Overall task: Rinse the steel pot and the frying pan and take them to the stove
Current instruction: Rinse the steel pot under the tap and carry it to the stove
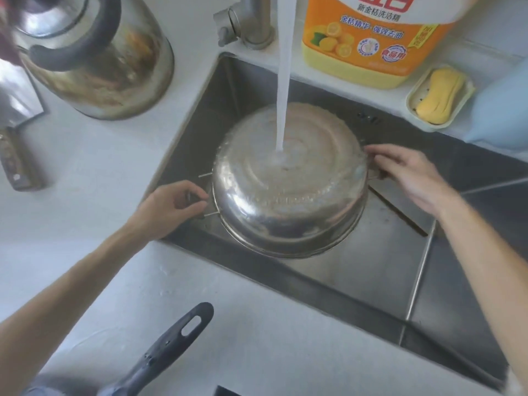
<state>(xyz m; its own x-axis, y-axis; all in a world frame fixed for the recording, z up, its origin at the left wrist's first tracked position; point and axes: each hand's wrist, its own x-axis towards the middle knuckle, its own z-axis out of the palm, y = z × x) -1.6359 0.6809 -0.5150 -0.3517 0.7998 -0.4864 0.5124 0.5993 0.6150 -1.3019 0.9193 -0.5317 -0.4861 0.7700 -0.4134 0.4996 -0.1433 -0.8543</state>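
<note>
The steel pot [288, 195] is upside down over the steel sink [385, 267], its bottom under a running stream of tap water [284, 81]. My left hand [174, 207] grips the pot's left side handle. My right hand [411, 175] holds the right side handle. The frying pan's dark handle [168, 350] reaches over the white counter at the bottom left; the pan's body is mostly out of frame.
A steel kettle [94, 55] stands on the counter at the back left, a cleaver [17, 132] beside it. Behind the sink are the faucet base [251, 21], an orange detergent bottle [368, 38], a soap dish with yellow soap [440, 95] and a blue object [500, 110].
</note>
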